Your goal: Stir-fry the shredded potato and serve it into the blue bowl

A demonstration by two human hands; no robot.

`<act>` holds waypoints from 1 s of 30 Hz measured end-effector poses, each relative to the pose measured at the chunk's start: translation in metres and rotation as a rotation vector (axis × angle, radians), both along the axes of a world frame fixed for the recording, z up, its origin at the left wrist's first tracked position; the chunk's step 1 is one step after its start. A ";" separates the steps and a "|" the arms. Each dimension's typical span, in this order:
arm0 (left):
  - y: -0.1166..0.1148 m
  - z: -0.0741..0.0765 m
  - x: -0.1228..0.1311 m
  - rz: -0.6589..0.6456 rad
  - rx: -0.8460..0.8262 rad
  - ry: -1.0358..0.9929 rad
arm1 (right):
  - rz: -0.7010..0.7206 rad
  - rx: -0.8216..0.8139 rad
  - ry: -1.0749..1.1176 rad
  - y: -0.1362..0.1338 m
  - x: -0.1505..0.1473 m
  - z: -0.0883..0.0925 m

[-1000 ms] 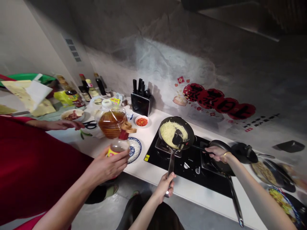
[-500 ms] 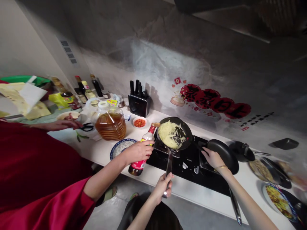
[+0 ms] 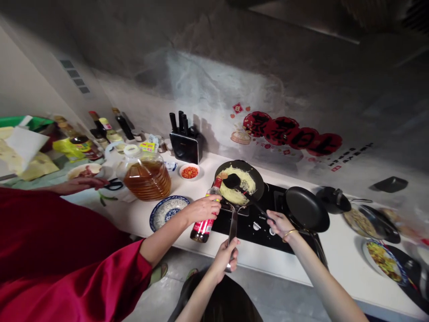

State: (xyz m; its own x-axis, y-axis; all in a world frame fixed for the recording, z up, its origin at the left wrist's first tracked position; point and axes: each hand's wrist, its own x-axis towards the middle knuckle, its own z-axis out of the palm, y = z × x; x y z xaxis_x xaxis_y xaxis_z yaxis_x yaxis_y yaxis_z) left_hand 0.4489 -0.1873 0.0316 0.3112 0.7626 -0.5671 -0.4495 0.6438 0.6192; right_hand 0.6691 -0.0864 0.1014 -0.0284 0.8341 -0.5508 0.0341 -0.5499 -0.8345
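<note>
My left hand (image 3: 225, 259) is wrapped round the metal handle (image 3: 233, 226) of a dark frying pan (image 3: 258, 181) on the hob. My right hand (image 3: 279, 223) grips a black spatula (image 3: 232, 181), its head over the pale shreds (image 3: 234, 197) that look like potato. A co-worker's hand (image 3: 206, 209), just left of the pan, holds a red-labelled bottle of dark liquid (image 3: 201, 229). The bottle leans, its neck at the pan's near-left rim. The co-worker's other hand (image 3: 87, 183) touches black-handled scissors (image 3: 114, 184).
A second black pan (image 3: 306, 208) sits on the hob's right side. Left lie a blue-and-white plate (image 3: 167, 213), a big jug of amber liquid (image 3: 147, 181) and a bowl of chopped red chillies (image 3: 189, 172). A knife block (image 3: 185, 147) stands behind. Right is a dish of cooked food (image 3: 382, 264).
My right hand has moved left, and the spatula head now shows over the shreds. The co-worker's bottle has shifted right, nearer the pan handle. My left hand keeps its hold on the pan handle.
</note>
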 end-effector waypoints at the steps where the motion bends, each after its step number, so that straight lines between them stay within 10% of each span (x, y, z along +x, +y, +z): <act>1: 0.000 0.000 0.000 0.000 -0.001 0.002 | -0.008 -0.034 0.080 -0.003 -0.009 -0.003; 10: 0.005 0.000 0.003 -0.041 0.026 0.125 | -0.010 -0.049 0.256 -0.014 -0.024 0.004; 16: -0.017 0.023 -0.019 -0.276 0.391 1.042 | 0.008 -0.028 0.263 -0.017 -0.018 0.010; 19: -0.025 0.061 -0.037 -0.125 0.648 1.418 | 0.015 -0.022 0.253 -0.017 -0.019 0.012; 23: 0.035 0.123 -0.047 0.139 0.882 1.822 | 0.025 -0.017 0.244 -0.019 -0.020 0.021; 27: 0.136 0.145 -0.044 -0.434 0.415 1.733 | 0.043 -0.014 0.235 -0.021 -0.018 0.030; 30: 0.168 0.140 -0.046 -0.517 0.357 1.640 | 0.048 -0.003 0.216 -0.022 -0.014 0.034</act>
State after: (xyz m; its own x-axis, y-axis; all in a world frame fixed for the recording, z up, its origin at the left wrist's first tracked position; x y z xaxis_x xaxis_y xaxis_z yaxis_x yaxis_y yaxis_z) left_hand 0.4031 -0.0194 0.1714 -0.1303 0.9248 -0.3574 0.9163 0.2500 0.3129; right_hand 0.6553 -0.1086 0.1356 -0.1854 0.8276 -0.5298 -0.1197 -0.5541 -0.8238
